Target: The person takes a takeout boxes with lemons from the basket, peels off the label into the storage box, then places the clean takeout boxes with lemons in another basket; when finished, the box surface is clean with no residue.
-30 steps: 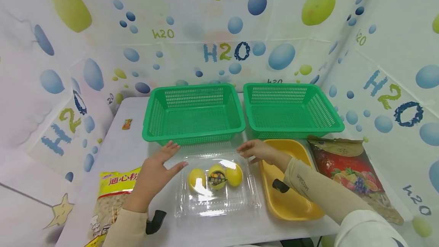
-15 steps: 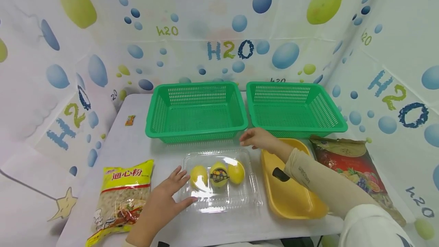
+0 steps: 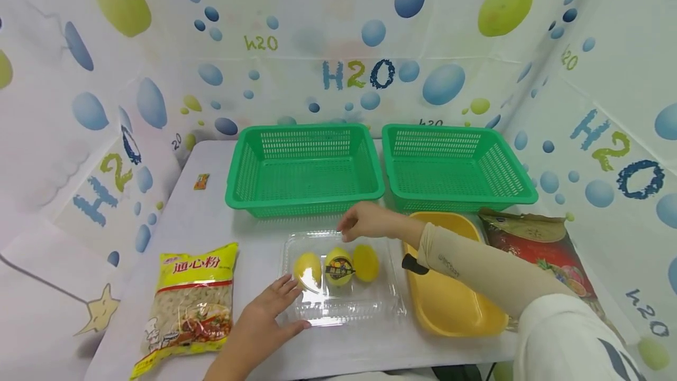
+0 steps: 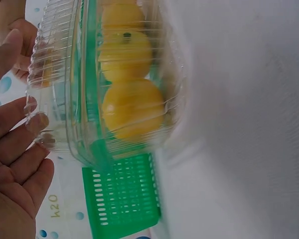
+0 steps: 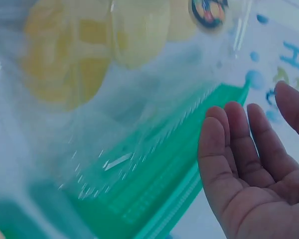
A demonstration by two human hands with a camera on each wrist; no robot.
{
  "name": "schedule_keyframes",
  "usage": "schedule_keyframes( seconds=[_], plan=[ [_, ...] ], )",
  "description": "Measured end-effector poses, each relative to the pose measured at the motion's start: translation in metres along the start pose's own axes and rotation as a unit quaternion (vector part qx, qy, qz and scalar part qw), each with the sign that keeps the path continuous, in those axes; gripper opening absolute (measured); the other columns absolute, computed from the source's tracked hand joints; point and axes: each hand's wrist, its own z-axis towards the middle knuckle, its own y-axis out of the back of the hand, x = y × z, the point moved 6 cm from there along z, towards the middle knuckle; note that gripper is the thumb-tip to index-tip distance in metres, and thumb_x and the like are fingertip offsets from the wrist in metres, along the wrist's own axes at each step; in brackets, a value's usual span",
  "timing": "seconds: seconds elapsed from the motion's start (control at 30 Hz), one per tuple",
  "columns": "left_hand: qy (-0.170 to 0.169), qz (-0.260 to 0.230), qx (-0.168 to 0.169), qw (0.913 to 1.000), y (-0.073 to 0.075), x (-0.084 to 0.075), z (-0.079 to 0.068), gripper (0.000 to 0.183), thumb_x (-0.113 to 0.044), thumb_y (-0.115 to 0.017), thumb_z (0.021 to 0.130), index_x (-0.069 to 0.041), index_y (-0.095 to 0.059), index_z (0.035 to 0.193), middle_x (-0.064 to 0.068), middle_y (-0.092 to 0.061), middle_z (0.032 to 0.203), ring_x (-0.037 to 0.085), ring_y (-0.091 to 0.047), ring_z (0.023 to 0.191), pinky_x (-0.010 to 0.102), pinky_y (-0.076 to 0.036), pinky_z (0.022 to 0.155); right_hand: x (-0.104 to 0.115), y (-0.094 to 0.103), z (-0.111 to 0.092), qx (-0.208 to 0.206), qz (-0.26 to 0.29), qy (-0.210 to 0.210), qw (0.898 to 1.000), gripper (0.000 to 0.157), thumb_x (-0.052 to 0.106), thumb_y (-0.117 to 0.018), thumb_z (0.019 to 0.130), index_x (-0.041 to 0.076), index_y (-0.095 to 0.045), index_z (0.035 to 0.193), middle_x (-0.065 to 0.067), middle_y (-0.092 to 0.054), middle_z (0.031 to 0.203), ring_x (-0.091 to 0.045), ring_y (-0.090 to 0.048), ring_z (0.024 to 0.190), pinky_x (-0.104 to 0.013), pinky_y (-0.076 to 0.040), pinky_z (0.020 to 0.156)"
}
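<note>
A clear plastic clamshell box (image 3: 346, 312) lies on the table with its lid down. Inside sit three yellow, lemon-like fruits (image 3: 308, 269) in a row, under a dark label (image 3: 339, 267) on the lid. At the box's near left side is my left hand (image 3: 264, 322), its fingertips against the ridged rim (image 4: 37, 74) in the left wrist view. My right hand (image 3: 370, 221) hovers at the far rim, fingers loosely bent. From the right wrist, that hand (image 5: 254, 169) holds nothing and appears slightly apart from the box.
Two green baskets (image 3: 304, 204) (image 3: 465, 199) stand side by side at the back. Right of the box is a yellow tray (image 3: 457, 310), then a red-and-gold bag (image 3: 520, 246). A macaroni bag (image 3: 193, 304) lies left, and a small orange packet (image 3: 201, 181) behind it.
My right hand has moved left from beside the far right corner to the box's far rim. My left hand has come nearer to me and right, up to the box's left side.
</note>
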Motion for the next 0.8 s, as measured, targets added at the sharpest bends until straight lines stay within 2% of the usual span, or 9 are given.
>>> schedule_keyframes(
  seconds=[0.13, 0.27, 0.37, 0.57, 0.8],
  plan=[
    [-0.032, 0.010, -0.029, 0.9990, -0.001, -0.001, -0.002, 0.054, -0.030, -0.082, 0.063, -0.004, -0.068, 0.108, 0.010, -0.062, 0.120, 0.026, -0.053, 0.118, 0.041, -0.049, 0.091, 0.011, -0.016, 0.005, 0.025, -0.059, 0.002, 0.998, 0.024, 0.012, -0.069, 0.080, 0.009, -0.068, 0.104, 0.003, -0.065, 0.090, -0.010, -0.058, 0.084, -0.024, -0.050, 0.076],
    [-0.020, 0.012, -0.025, 0.9994, -0.002, 0.001, -0.002, 0.052, -0.028, -0.081, 0.064, -0.005, -0.068, 0.108, 0.009, -0.062, 0.120, 0.025, -0.052, 0.119, 0.040, -0.049, 0.091, 0.019, -0.029, 0.010, 0.040, -0.123, 0.019, 0.991, 0.025, 0.014, -0.072, 0.078, 0.009, -0.068, 0.102, 0.003, -0.066, 0.089, -0.010, -0.057, 0.084, -0.022, -0.048, 0.075],
    [-0.024, 0.021, -0.030, 0.9990, -0.004, 0.003, -0.002, 0.050, -0.028, -0.081, 0.064, -0.005, -0.069, 0.107, 0.007, -0.063, 0.119, 0.025, -0.053, 0.119, 0.039, -0.049, 0.091, 0.022, -0.036, 0.013, 0.044, -0.154, 0.028, 0.987, 0.024, 0.018, -0.073, 0.077, 0.011, -0.069, 0.100, 0.003, -0.066, 0.087, -0.009, -0.057, 0.082, -0.021, -0.047, 0.074],
    [-0.051, 0.027, -0.066, 0.9961, -0.005, 0.006, 0.000, 0.046, -0.024, -0.083, 0.062, -0.007, -0.071, 0.103, 0.004, -0.067, 0.113, 0.024, -0.056, 0.116, 0.036, -0.051, 0.088, 0.020, -0.040, 0.017, 0.043, -0.157, 0.014, 0.987, 0.022, 0.018, -0.074, 0.076, 0.011, -0.070, 0.096, 0.004, -0.064, 0.081, -0.009, -0.055, 0.076, -0.020, -0.047, 0.069],
    [-0.059, 0.025, -0.077, 0.9949, -0.007, 0.006, -0.001, 0.045, -0.023, -0.084, 0.061, -0.007, -0.071, 0.100, 0.005, -0.067, 0.111, 0.023, -0.057, 0.114, 0.035, -0.051, 0.088, 0.018, -0.045, 0.018, 0.057, -0.174, 0.021, 0.983, 0.006, 0.014, -0.075, 0.074, 0.013, -0.071, 0.079, 0.004, -0.067, 0.079, -0.008, -0.056, 0.075, -0.021, -0.047, 0.068]
  ],
)
